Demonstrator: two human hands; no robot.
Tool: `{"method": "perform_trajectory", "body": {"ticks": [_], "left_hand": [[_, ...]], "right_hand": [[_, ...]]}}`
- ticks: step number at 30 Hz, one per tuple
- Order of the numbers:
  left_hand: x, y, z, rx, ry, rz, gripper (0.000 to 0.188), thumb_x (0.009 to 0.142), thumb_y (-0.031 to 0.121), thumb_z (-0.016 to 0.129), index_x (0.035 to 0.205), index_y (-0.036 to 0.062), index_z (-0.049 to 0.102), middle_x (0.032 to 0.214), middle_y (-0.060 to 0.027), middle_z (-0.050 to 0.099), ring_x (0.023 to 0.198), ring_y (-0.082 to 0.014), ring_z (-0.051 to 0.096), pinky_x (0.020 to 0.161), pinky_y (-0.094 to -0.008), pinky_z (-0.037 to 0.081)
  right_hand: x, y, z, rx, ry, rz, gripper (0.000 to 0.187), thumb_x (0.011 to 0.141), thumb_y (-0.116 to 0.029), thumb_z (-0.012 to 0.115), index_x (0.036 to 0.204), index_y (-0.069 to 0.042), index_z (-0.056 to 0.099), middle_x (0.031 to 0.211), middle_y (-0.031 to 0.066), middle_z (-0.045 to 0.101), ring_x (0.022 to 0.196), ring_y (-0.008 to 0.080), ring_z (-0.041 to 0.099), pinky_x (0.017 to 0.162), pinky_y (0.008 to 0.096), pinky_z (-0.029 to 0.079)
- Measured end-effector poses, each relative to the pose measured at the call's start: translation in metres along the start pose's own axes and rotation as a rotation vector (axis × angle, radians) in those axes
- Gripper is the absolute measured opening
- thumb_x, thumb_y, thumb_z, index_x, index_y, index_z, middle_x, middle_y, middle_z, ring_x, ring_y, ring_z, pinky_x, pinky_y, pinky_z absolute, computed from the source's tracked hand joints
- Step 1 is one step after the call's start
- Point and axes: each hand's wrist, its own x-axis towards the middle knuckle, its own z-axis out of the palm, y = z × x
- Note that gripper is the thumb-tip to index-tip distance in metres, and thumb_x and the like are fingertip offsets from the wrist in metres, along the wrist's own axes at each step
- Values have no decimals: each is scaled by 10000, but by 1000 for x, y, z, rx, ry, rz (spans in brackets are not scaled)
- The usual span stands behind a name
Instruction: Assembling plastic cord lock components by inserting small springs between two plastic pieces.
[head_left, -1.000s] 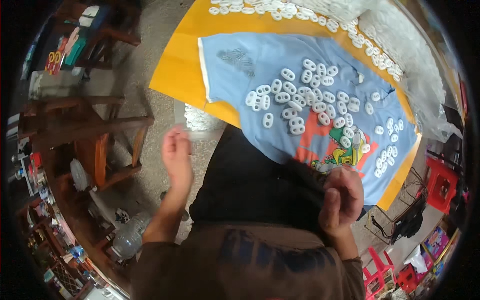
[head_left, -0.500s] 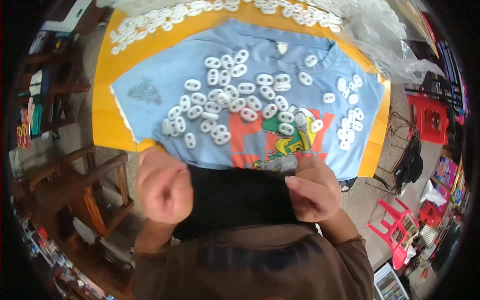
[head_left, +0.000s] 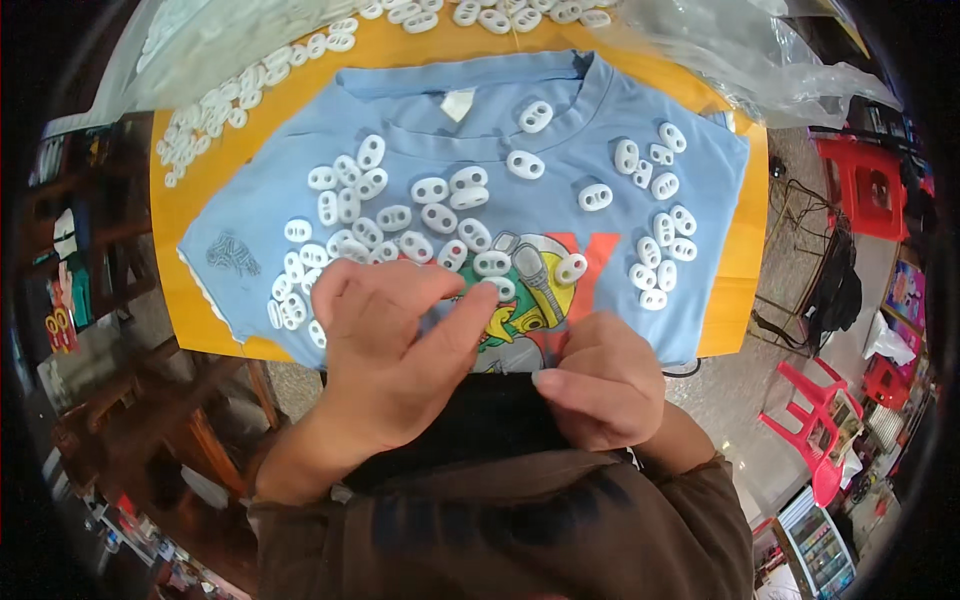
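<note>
White oval plastic pieces with two holes [head_left: 439,217] lie scattered over a light blue T-shirt [head_left: 420,105] with a cartoon print. My left hand [head_left: 390,345] reaches over the shirt's lower half, thumb and forefinger apart. Its thumb tip is at the edge of one white two-hole piece [head_left: 503,290], which rests on the print. By the shirt's near edge, my right hand [head_left: 608,385] is closed, thumb pressed against curled fingers. Whatever it may hold is hidden. Right of the print, a separate group of white pieces [head_left: 665,250] lies on the shirt.
The shirt covers a yellow-orange table [head_left: 735,300]. A heap of small grey metal bits [head_left: 233,255] lies at the shirt's left. More white pieces [head_left: 215,115] line the far edge, beside clear plastic bags [head_left: 740,60]. Red stools [head_left: 865,200] stand at right, dark wooden furniture [head_left: 190,420] at left.
My left hand has moved forward and right from the near edge, and its fingers have opened over the pieces. My right hand stays closed in nearly the same place. The view has shifted.
</note>
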Motion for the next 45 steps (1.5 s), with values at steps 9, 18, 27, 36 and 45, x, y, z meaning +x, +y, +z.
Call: {"method": "perform_trajectory", "body": {"ticks": [9,18,27,36,45], "left_hand": [[6,0,4,61,-104,42,407,565,54,680,960,139,626,922,17,544,796,-181,531,728,-340,306],[20,-2,10,115,-34,-11,372,605,54,653,967,133,624,903,22,535,809,-167,524,739,-342,290],[32,-1,2,159,-197,38,285,638,111,609,923,108,609,994,-9,523,889,-182,515,779,-367,282],[17,-9,-4,69,-73,70,315,656,128,588,966,96,548,957,-10,555,844,-182,527,788,-362,286],[-44,-29,-42,-119,365,-99,310,629,-52,646,932,-8,593,871,-110,557,676,-248,527,585,-337,410]], "right_hand": [[-4,2,-1,-93,-5,-44,301,621,-37,663,922,-16,648,664,25,535,534,182,506,470,289,402],[-1,2,2,-145,-33,-51,327,599,-46,666,925,-22,646,652,19,524,540,174,506,454,276,379],[-1,2,0,-147,-85,-61,292,627,43,630,917,5,621,686,45,528,528,176,489,457,286,388],[2,1,5,-184,-122,-30,336,597,13,628,933,-4,624,679,39,529,541,188,506,446,293,376],[21,-26,6,-138,-143,196,308,601,117,565,885,11,621,653,57,521,543,203,494,493,315,381]]}}
